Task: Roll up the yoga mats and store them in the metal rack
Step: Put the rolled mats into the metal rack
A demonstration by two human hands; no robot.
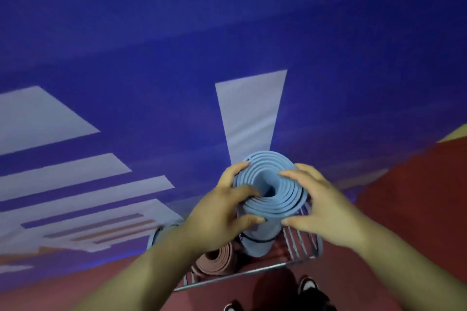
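Observation:
A rolled light-blue yoga mat (271,199) stands upright in the metal rack (300,242), its spiral end facing me and a thin black band round its lower part. My left hand (222,212) grips the roll's top from the left, fingers curled over the rim and into the centre. My right hand (321,207) holds the top from the right, fingers curved round the rim. A rolled pink mat (217,259) stands in the rack to the left of the blue one. Another bluish roll (154,237) shows partly behind my left forearm.
The rack stands on a red floor (404,209) against a blue wall (227,33) painted with pale stripes. The rack's front bar (240,275) runs just ahead of my shoes (307,285) at the bottom of the view.

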